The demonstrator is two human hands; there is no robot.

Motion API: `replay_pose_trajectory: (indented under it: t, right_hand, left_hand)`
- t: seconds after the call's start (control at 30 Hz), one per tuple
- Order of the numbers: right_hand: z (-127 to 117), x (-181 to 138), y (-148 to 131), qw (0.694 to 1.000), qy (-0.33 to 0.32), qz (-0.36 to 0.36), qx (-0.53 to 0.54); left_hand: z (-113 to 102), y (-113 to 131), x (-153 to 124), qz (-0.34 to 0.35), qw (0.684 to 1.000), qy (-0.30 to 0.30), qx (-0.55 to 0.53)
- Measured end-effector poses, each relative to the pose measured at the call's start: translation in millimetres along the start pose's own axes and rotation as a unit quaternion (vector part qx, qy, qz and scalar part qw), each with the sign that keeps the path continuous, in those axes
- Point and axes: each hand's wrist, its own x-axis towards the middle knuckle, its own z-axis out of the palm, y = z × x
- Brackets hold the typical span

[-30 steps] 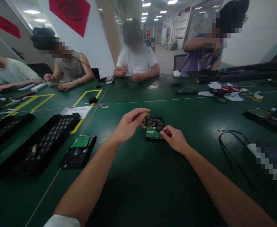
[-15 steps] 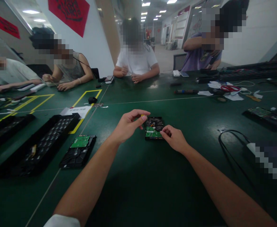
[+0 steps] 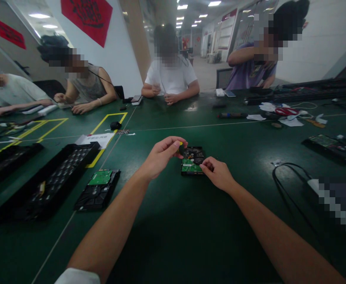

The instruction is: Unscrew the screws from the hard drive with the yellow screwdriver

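Flanking one hard drive [image 3: 192, 165]: two hands [image 3: 161, 156] [image 3: 218, 173], one with yellow-black object [image 3: 181, 148]

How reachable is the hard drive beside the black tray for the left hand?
Likely yes: the hard drive lies uncovered beside the left forearm, though the left hand holds a yellow and black tool it may need to release.

White left sleeve [image 3: 77, 277] — left hand [image 3: 162, 155], right hand [image 3: 218, 173], forearms [image 3: 267, 215] bare.
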Motion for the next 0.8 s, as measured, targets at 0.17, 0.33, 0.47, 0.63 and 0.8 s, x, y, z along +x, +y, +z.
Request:
replay_pose_trajectory:
  t: [0.17, 0.33, 0.47, 0.63, 0.8]
  right_hand:
    - [-0.4, -0.8, -1.7, 1.000, 0.001, 0.005, 0.007]
    - [-0.1, -0.7, -2.4, 1.000, 0.003, -0.002, 0.002]
    - [0.6, 0.3, -0.3, 1.000, 0.005, -0.011, -0.004]
    - [1.8, 1.0, 2.3, 1.000, 0.011, -0.013, -0.003]
    - [2.9, 0.4, 2.7, 1.000, 0.012, -0.015, -0.002]
  left_hand:
    - [0.0, 3.6, -1.9, 0.001, 0.998, 0.015, 0.057]
    - [-2.8, 5.7, -3.0, 0.010, 0.996, 0.012, 0.088]
    - [-2.1, 4.8, -2.5, 0.011, 0.999, -0.019, 0.046]
    - [-2.5, -1.9, -0.5, 0.016, 0.999, -0.051, -0.005]
    - [-3.1, -1.8, -1.2, -0.003, 1.000, -0.026, -0.006]
